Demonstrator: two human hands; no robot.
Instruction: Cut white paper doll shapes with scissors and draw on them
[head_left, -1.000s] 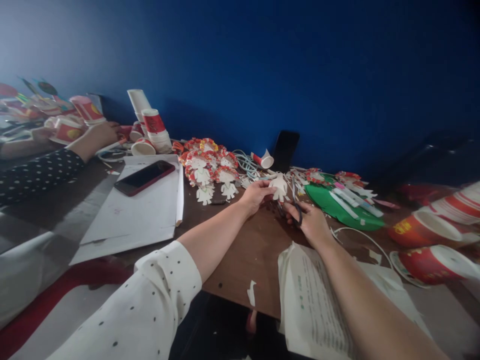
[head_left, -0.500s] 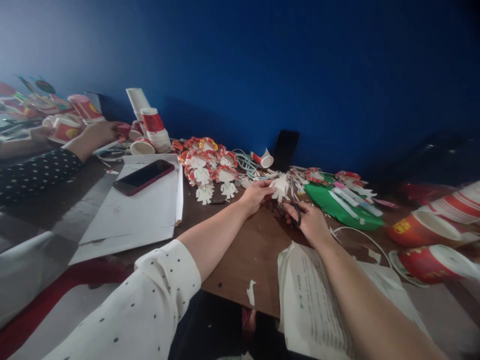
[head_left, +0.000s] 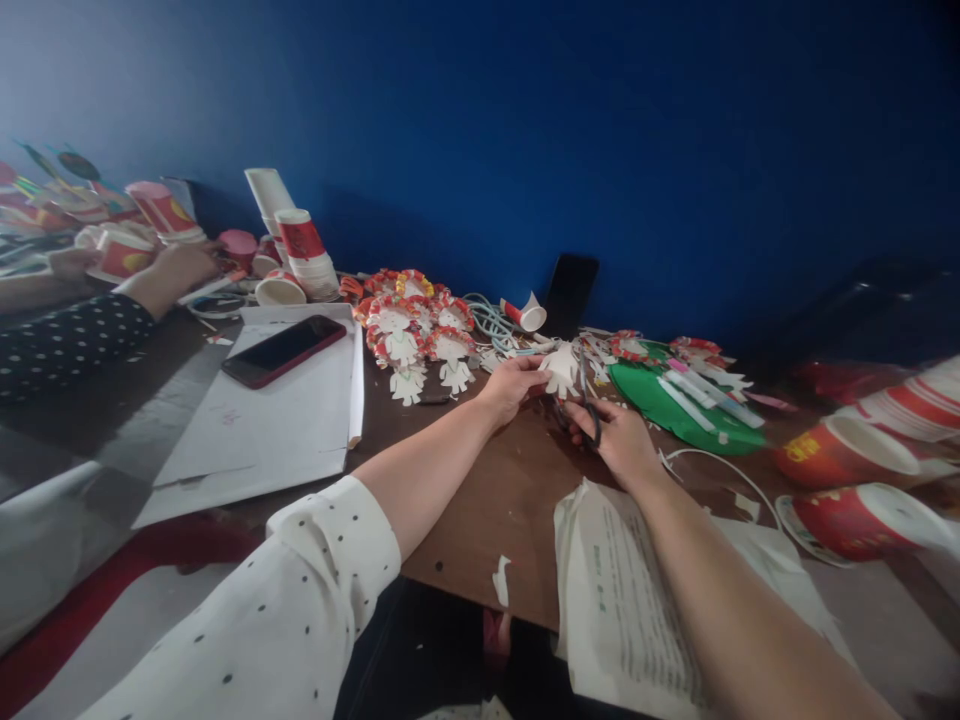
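Note:
Between thumb and fingers, my left hand (head_left: 514, 388) pinches a white paper cutout (head_left: 559, 368) by its left side. My right hand (head_left: 606, 432) is closed round the black handles of a pair of scissors (head_left: 592, 422), whose blades point up against the cutout's right side. Whether the blades are parted I cannot make out. Left of my hands lies a pile of finished-looking paper figures (head_left: 409, 330) with red frilled heads and white bodies. A green sheet (head_left: 651, 405) with several white pens (head_left: 686, 402) on it lies to the right.
A phone (head_left: 285, 352) rests on a white box (head_left: 255, 430) at left. Stacked paper cups (head_left: 306, 255) stand behind it; more red cups (head_left: 847, 450) lie at right. Another phone (head_left: 571, 292) leans on the wall. A printed bag (head_left: 615, 590) lies under my right forearm. A co-worker's hands (head_left: 176, 270) are at far left.
The cutout has turned slightly beside the scissors, while both my hands stay nearly in place. At far left, the co-worker's nearer hand has drawn back a little from a red cup piece.

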